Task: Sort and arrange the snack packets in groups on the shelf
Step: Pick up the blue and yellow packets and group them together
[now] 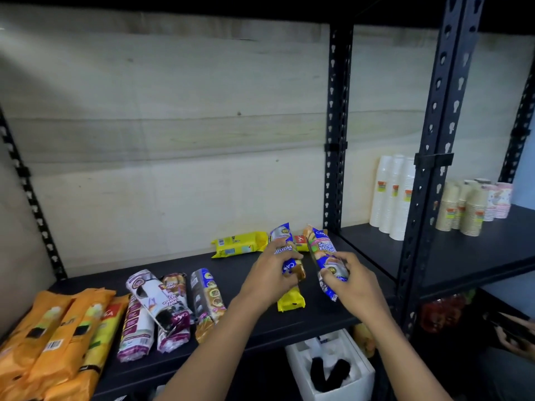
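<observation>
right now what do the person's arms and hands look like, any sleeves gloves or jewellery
Both forearms are bare right down to the bottom edge of the picture, so no sleeves show. The left hand and right hand wear no gloves, and no rings, watch or bracelets show on the parts in view.

Your snack packets [156,302] are glossy, crinkled plastic film; the shelf [254,322] is matt dark board on painted perforated metal uprights [335,125]; paper cups [393,198] at three o'clock.
</observation>
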A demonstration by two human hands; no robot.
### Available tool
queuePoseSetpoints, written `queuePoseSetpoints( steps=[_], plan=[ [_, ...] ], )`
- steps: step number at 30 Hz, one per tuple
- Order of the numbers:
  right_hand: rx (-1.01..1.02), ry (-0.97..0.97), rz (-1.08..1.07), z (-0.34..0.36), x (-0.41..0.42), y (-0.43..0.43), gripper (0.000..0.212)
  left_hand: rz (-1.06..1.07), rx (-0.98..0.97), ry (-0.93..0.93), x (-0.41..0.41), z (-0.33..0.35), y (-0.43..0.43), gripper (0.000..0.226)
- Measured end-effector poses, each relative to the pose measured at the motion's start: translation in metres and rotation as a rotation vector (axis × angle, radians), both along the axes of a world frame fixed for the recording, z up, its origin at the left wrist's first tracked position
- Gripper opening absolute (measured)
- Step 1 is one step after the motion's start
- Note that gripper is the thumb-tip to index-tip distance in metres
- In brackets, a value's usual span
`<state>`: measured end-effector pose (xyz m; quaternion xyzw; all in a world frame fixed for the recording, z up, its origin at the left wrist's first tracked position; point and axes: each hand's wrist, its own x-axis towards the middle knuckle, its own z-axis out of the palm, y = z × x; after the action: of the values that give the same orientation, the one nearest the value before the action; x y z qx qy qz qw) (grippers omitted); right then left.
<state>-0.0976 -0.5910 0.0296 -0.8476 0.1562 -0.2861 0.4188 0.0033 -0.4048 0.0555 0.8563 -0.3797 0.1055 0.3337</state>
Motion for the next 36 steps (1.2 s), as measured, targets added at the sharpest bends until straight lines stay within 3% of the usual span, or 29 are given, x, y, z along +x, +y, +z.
queuePoseSetpoints(
  steps=[12, 19, 25, 28, 33, 36],
  plan=[
    [-0.026, 0.104, 0.117, 0.013, 0.029, 0.073, 0.036, 0.222, 0.187, -0.018, -0.006, 0.001, 0.083, 0.040],
    [-0.248, 0.176, 0.128, 0.006, 0.053, 0.114, 0.037, 0.254, 0.277, -0.035, -0.008, -0.014, 0.098, 0.040],
    [-0.487, 0.233, 0.111, -0.006, 0.069, 0.120, 0.044, 0.261, 0.325, -0.031, -0.001, -0.016, 0.097, 0.025],
    [-0.573, 0.272, 0.080, -0.014, 0.071, 0.121, 0.044, 0.270, 0.317, -0.019, 0.003, -0.028, 0.095, 0.040],
    [-0.656, 0.256, 0.075, -0.020, 0.071, 0.120, 0.042, 0.245, 0.268, -0.047, -0.001, -0.040, 0.098, 0.045],
    [-0.647, 0.263, 0.130, -0.020, 0.073, 0.115, 0.041, 0.267, 0.345, -0.028, -0.003, -0.042, 0.101, 0.056]
  ],
)
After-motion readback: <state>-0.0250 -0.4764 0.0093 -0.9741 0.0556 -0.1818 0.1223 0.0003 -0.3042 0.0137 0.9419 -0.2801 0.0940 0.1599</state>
